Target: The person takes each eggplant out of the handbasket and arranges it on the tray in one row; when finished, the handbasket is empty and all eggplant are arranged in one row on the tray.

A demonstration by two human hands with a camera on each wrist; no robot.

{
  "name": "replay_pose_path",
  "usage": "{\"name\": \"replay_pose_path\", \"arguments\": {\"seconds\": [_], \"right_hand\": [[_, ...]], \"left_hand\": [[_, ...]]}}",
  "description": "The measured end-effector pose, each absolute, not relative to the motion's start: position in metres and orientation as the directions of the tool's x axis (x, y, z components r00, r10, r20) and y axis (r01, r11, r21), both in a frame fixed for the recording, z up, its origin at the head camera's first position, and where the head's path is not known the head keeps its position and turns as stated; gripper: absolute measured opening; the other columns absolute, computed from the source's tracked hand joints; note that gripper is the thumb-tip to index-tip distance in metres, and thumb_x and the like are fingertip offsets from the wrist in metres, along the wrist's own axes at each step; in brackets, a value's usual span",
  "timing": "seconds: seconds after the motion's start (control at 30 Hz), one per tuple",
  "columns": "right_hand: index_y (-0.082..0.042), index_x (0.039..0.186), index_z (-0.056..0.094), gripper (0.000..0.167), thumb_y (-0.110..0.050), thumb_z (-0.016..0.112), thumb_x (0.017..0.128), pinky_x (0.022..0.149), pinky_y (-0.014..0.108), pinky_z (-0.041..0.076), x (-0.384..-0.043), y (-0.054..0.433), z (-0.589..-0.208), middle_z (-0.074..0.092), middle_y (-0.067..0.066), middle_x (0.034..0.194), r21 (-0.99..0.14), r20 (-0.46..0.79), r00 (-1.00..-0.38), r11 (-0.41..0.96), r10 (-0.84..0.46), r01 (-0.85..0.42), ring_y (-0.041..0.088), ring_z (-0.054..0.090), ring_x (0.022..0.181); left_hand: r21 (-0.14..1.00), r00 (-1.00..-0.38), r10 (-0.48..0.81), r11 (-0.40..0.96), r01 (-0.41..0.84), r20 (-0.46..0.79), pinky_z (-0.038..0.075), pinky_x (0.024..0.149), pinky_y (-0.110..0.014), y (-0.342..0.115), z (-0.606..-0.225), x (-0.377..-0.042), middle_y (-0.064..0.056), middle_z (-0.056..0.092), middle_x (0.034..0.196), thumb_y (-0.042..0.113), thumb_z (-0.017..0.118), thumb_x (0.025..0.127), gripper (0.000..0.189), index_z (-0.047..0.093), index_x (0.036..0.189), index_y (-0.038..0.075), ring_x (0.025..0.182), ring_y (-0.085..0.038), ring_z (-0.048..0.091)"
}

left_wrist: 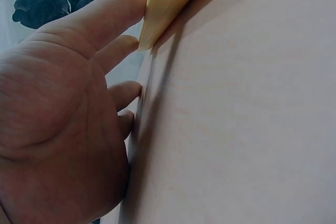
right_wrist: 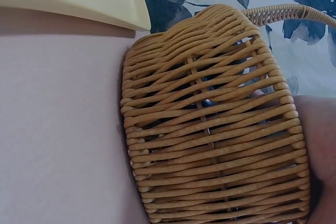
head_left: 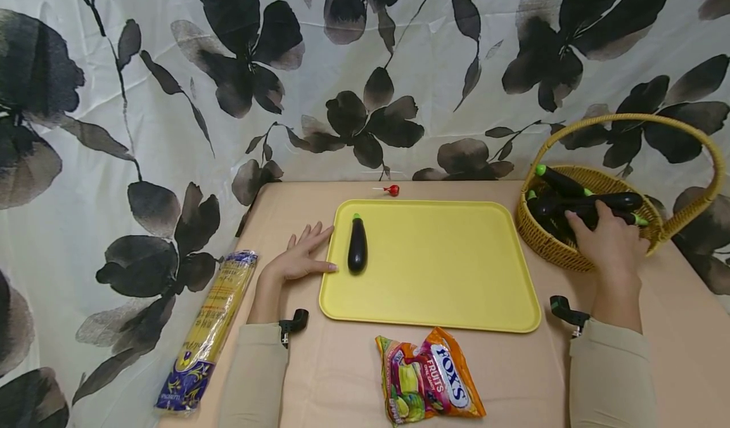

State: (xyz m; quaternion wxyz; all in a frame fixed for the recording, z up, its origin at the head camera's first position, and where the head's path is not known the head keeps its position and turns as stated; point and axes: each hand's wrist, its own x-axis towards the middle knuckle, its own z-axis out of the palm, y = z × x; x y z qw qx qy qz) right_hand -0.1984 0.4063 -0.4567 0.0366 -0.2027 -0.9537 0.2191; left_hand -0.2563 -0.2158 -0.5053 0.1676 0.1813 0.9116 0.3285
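Note:
On the yellow tray [head_left: 433, 269], near its left edge, lies one dark eggplant [head_left: 357, 245] with its green stem end pointing away. My left hand [head_left: 299, 253] rests at the tray's left rim with fingers spread, the thumb on the rim. The left wrist view shows its fingertips along the edge of the pale yellow tray [left_wrist: 173, 3]. Over at the right, my right hand [head_left: 613, 238] reaches into a wicker basket [head_left: 556, 247] of several eggplants [head_left: 564, 181]. Its thumb and forefinger straddle a dark eggplant there; the other fingers are hidden. From the right wrist, the woven basket wall [right_wrist: 215, 129] covers most of the hand.
A bag of Fox's fruit candy [head_left: 430, 377] lies in front of the tray. At the left table edge is a packet of spaghetti [head_left: 208, 333]. A small red object [head_left: 392, 190] sits behind the tray. The basket's tall handle [head_left: 627, 118] arches over it.

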Motion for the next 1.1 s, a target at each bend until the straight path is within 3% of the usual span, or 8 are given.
{"name": "replay_pose_path", "arguments": {"seconds": [0.77, 1.1], "right_hand": [[-0.002, 0.166, 0.009, 0.099, -0.074, 0.028, 0.101, 0.110, 0.081, 0.016, -0.2002, 0.4049, -0.4558, 0.039, 0.050, 0.145, -0.508, -0.084, -0.890, 0.749, 0.448, 0.425, 0.072, 0.036, 0.129], [-0.008, 0.167, 0.006, 0.094, -0.070, 0.033, 0.102, 0.104, 0.082, 0.022, -0.1986, 0.4043, -0.4547, 0.036, 0.049, 0.148, -0.457, -0.067, -0.904, 0.793, 0.422, 0.404, 0.073, 0.037, 0.127]], "left_hand": [[0.660, -0.881, 0.435, 0.720, 0.215, -0.188, -0.019, 0.125, -0.062, -0.2145, -0.5064, -0.2570, -0.008, 0.002, 0.177, 0.056, 0.081, 0.085, 0.102, 0.025, 0.167, 0.032, 0.162, -0.032, -0.013], [0.663, -0.879, 0.439, 0.716, 0.218, -0.184, -0.019, 0.125, -0.062, -0.2152, -0.5062, -0.2562, -0.008, 0.002, 0.177, 0.056, 0.081, 0.084, 0.102, 0.025, 0.167, 0.033, 0.162, -0.031, -0.014]]}}
